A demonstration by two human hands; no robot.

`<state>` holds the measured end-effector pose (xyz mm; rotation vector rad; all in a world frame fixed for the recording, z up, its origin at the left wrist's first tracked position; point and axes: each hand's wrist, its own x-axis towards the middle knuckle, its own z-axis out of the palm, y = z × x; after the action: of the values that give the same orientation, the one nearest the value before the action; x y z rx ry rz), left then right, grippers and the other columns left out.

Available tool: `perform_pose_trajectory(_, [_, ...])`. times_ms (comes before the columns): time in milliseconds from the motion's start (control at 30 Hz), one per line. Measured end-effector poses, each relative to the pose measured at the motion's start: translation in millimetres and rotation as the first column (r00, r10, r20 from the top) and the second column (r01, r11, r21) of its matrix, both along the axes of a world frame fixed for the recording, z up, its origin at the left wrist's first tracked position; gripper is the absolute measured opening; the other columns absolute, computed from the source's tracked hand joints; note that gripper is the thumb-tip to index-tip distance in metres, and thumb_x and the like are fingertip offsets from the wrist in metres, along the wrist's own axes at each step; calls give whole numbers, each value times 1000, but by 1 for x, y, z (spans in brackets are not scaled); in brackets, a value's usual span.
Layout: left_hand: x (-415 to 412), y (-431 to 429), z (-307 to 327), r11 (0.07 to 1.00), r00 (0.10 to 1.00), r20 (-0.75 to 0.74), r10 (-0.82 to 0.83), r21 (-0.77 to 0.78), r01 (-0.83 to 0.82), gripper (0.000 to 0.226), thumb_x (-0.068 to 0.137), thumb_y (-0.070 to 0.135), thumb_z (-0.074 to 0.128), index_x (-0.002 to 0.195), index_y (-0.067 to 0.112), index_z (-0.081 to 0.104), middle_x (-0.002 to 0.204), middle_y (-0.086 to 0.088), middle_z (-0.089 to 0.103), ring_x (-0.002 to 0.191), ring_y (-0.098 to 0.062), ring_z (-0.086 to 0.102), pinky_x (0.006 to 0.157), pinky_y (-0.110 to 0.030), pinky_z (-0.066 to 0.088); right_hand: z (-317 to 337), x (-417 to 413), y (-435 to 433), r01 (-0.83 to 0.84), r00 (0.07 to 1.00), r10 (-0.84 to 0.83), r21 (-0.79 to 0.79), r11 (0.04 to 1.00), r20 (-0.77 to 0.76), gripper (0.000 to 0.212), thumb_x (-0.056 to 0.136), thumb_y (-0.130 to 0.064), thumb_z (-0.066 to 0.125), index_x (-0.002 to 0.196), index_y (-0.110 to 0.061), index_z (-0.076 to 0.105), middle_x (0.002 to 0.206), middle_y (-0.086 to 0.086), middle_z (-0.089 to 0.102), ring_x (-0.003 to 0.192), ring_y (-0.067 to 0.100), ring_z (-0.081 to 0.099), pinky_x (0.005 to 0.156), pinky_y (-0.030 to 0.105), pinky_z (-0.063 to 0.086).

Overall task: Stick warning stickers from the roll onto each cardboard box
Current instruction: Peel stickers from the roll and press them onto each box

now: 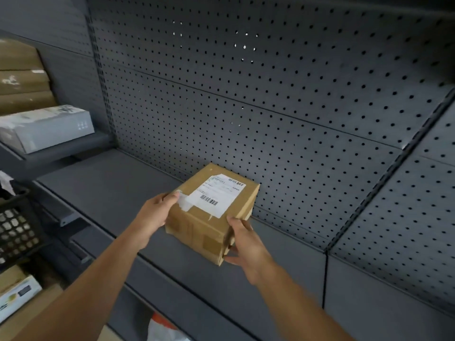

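In the head view, we are holding the cardboard box [197,230] over the grey shelf [110,183], near its pegboard back. Our left hand [155,215] is curling round its left corner and our right hand [246,247] is gripping the right edge. We are judging it light and stiff. Opposite edges are looking the safest hold, leaving the top beside the shipping label [216,193] free.

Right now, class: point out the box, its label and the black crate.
box [194,232], head view, on its near side face.
label [218,193], head view, white middle on the box's top.
crate [17,230], head view, on its mesh wall.
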<state>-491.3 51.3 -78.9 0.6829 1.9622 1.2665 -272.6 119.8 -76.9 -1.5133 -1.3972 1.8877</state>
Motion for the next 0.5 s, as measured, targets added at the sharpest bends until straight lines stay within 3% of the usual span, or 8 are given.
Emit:
perform_pose_trajectory(100, [19, -10, 12, 987, 987, -48, -154, 29, 155, 17, 96, 59, 51, 105, 54, 64, 109, 17, 70, 106, -10, 66, 97, -42, 55, 9, 20, -5, 11, 1000, -11, 21, 1000, 5, 48, 89, -60, 55, 133, -45, 51, 120, -10, 69, 108, 16, 70, 82, 34, 59])
perform_pose_trajectory(233, [60, -24, 28, 925, 926, -76, -369, 69, 374, 26, 95, 65, 46, 119, 73, 50, 111, 35, 68, 106, 4, 66, 95, -36, 54, 18, 72, -14, 54, 999, -54, 82, 995, 5, 35, 90, -57, 59, 124, -48, 60, 119, -11, 71, 105, 13, 71, 94, 37, 57])
perform_pose_trajectory(500, [188, -25, 30, 849, 860, -155, -487, 148, 507, 42, 84, 77, 48, 124, 66, 48, 114, 36, 66, 108, 3, 66, 97, -42, 55, 28, 206, -36, 204, 977, -212, 172, 964, 33, 30, 90, -57, 60, 119, -56, 63, 115, -17, 72, 107, 12, 70, 98, 39, 56])
